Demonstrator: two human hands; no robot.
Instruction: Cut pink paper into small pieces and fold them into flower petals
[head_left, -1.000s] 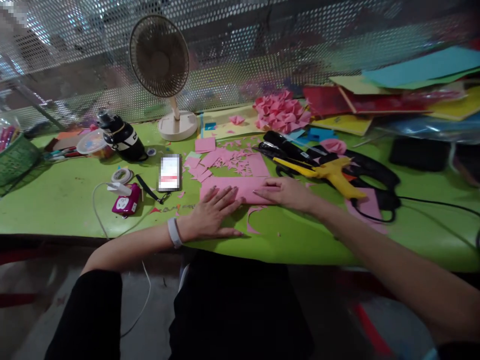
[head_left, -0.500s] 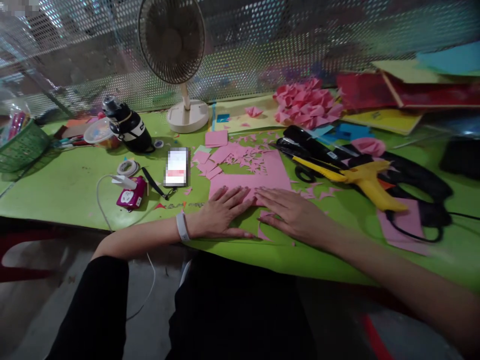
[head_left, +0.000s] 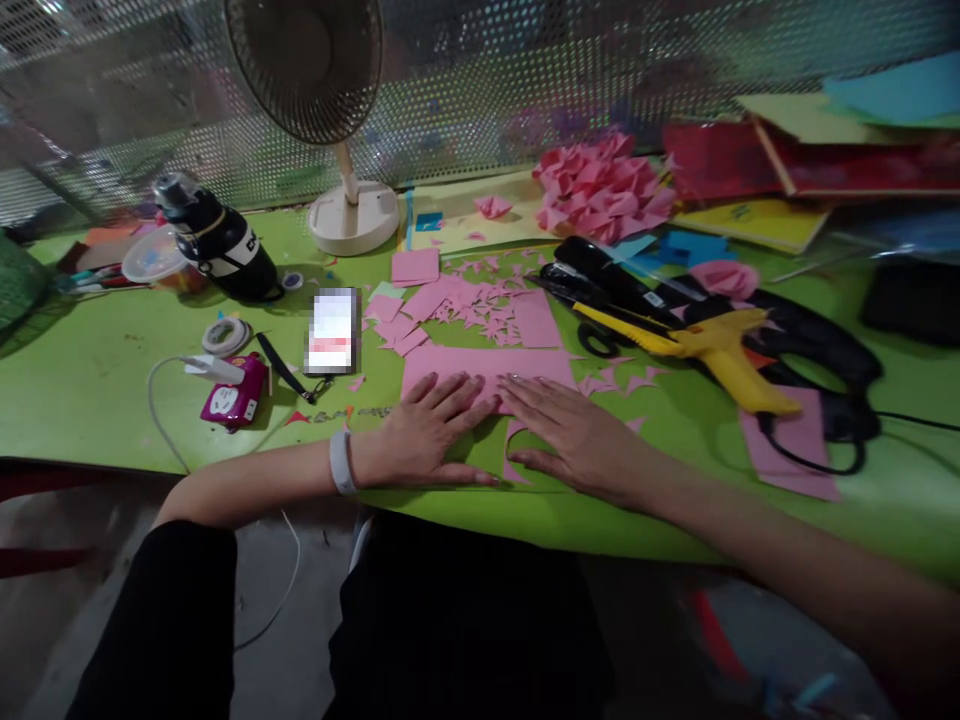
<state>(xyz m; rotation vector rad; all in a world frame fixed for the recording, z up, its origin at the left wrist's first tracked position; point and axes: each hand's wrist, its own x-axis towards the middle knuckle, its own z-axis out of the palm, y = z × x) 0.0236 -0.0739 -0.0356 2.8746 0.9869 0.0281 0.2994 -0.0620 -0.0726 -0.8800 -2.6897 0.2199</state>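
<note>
A pink sheet of paper lies flat on the green table in front of me. My left hand rests palm down on its near left part, fingers stretched and thumb pointing right. From the other side my right hand lies flat on the same sheet, its fingertips close to those of the left. Beneath the right thumb a narrow pink scrap shows. Small cut pink pieces are heaped just beyond the sheet, with pink paper squares to their left.
A yellow glue gun and black scissors lie at right. Behind stands a pile of folded pink paper shapes. Toward the left are a phone, a magenta power adapter, a black bottle and a fan.
The view has shifted, so the table items sit further left in it. Both hands stay flat on the pink sheet, and its far edge shows more plainly as a straight fold or edge.
</note>
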